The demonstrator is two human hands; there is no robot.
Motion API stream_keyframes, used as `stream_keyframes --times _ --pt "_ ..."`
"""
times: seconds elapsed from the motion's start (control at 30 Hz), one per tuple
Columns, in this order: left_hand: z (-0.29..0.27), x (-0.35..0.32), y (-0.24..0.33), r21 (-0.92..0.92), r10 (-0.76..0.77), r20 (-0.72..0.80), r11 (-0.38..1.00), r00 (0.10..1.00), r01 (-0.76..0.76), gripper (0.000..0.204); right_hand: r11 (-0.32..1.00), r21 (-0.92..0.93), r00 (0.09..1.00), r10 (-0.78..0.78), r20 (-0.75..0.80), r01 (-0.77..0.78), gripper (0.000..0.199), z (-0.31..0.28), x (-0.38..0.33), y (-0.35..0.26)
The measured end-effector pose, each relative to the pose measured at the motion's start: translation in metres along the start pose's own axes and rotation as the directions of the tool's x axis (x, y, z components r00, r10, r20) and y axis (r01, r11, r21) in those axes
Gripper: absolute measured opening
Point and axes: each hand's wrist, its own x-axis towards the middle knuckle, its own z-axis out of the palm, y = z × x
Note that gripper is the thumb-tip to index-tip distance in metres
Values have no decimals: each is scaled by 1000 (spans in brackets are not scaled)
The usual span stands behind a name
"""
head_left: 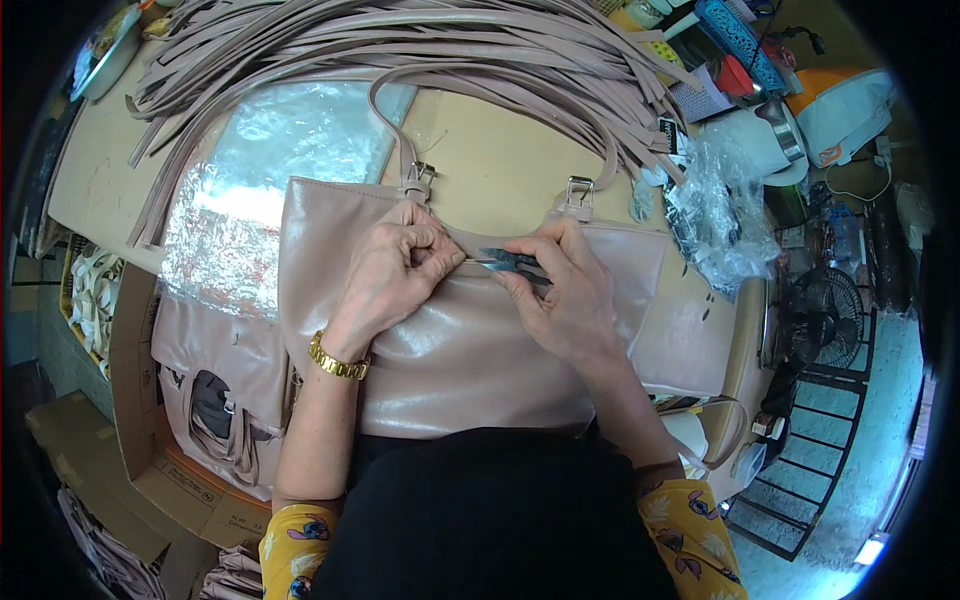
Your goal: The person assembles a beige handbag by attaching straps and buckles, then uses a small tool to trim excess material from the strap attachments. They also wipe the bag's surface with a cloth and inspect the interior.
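Note:
A dusty-pink handbag (pixel 450 370) lies across the table in front of me, its top edge facing away. Silver buckles (pixel 580 190) join its looped handle to that edge. My left hand (pixel 398 268) is closed, thumb and forefinger pinching at the bag's top edge; whether a thread is in the pinch is too small to tell. In my right hand (pixel 566 288) is a pair of dark-handled thread snips (pixel 515 262), fingers and thumb closed around them. The blades point left and meet the left fingertips.
Many pink straps (pixel 400 40) are heaped along the far side of the beige table (pixel 480 150). Clear plastic bags (pixel 270 150) lie at left and crumpled wrap (pixel 725 200) at right. A cardboard box (pixel 135 400) with more handbags stands left; a black fan (pixel 825 318) is right.

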Motion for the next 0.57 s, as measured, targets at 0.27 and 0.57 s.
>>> stream_keyframes --times 0.27,0.57 --pt "-2 -1 0 -45 24 49 999 998 -22 8 1000 2 991 -28 129 28 21 -3 7 1" --pt "-1 -3 3 -54 -29 42 998 999 31 7 997 29 988 -68 138 65 21 3 11 7"
